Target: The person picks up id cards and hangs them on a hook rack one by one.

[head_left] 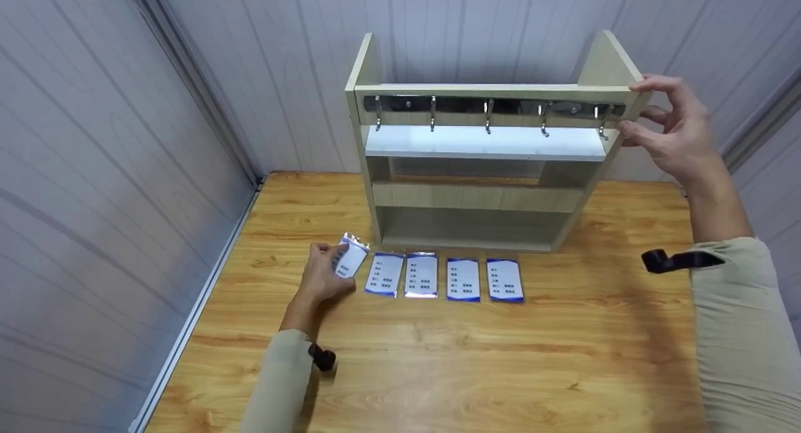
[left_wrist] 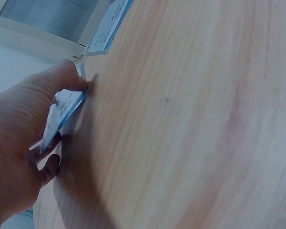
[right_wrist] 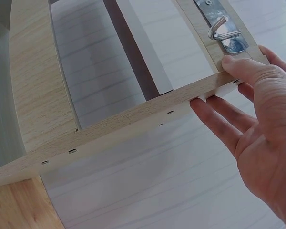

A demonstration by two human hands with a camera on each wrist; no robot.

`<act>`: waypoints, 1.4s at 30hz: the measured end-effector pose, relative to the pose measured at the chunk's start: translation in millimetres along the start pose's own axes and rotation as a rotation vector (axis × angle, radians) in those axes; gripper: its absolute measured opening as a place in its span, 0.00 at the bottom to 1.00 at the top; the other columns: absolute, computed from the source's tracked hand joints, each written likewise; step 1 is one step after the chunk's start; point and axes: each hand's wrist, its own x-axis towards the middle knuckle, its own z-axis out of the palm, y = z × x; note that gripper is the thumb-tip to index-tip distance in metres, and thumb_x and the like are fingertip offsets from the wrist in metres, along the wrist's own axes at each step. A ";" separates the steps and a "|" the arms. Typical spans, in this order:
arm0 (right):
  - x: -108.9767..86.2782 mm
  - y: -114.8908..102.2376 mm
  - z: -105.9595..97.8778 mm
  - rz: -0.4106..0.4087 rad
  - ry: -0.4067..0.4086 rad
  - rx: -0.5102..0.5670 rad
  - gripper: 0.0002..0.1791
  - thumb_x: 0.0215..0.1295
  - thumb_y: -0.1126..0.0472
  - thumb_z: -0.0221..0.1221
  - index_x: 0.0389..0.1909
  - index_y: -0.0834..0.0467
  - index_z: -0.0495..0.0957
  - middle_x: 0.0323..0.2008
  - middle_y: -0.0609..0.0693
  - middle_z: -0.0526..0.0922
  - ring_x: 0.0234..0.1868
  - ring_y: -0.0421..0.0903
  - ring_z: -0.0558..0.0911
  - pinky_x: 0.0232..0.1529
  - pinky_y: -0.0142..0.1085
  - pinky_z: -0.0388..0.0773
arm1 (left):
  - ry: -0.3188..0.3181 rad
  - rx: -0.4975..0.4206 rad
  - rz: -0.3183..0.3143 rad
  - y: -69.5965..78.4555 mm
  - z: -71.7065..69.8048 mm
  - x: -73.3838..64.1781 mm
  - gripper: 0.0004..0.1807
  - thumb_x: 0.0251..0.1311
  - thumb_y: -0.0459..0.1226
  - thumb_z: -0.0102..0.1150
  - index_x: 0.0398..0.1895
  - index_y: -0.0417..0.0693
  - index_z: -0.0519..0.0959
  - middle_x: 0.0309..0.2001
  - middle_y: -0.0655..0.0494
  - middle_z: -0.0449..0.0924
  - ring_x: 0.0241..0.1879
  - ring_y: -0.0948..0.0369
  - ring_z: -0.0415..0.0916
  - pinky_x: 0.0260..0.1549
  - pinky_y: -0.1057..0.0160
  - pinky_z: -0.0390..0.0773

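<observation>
- Only the head view shows both: left hand (head_left: 324, 275) pinching a card (head_left: 353, 260), right hand (head_left: 681, 129) gripping the rack (head_left: 479, 198).
- Right wrist view alone reveals side slots (right_wrist: 72, 151).

In the head view, the left hand (head_left: 324, 275) hides part of its card (head_left: 353, 259); the print on that and the four other cards (head_left: 421, 275) is too small to read. The bottom edge cuts off the left sleeve (head_left: 275, 383), the lower right corner the right sleeve (head_left: 738, 333). The rack's back is out of sight behind the rack (head_left: 479, 197). The right wrist view crops the hook strip (right_wrist: 234, 44) and the right hand (right_wrist: 269, 129).
</observation>
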 end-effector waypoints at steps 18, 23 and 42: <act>2.6 2.2 -0.7 0.031 -0.007 -0.006 0.29 0.69 0.82 0.65 0.69 0.63 0.78 0.75 0.50 0.71 0.60 0.43 0.88 0.41 0.34 0.93 | -0.114 0.040 -0.049 -0.1 -10.9 -4.2 0.56 0.56 0.35 0.80 0.89 0.51 0.64 0.74 0.34 0.71 0.65 0.42 0.75 0.69 0.41 0.78; 3.9 2.5 0.2 0.031 0.002 0.023 0.29 0.69 0.83 0.65 0.68 0.63 0.78 0.73 0.51 0.73 0.60 0.43 0.89 0.40 0.34 0.93 | -0.098 0.063 0.000 -1.6 -10.5 -4.0 0.54 0.55 0.34 0.78 0.88 0.49 0.66 0.70 0.36 0.77 0.62 0.44 0.75 0.66 0.42 0.77; 3.4 5.0 1.1 0.030 0.017 0.023 0.29 0.68 0.84 0.64 0.68 0.64 0.78 0.72 0.50 0.75 0.60 0.44 0.89 0.40 0.35 0.93 | -0.096 0.010 -0.017 2.4 -19.6 -1.7 0.56 0.55 0.33 0.80 0.89 0.55 0.66 0.71 0.37 0.76 0.65 0.43 0.75 0.68 0.41 0.77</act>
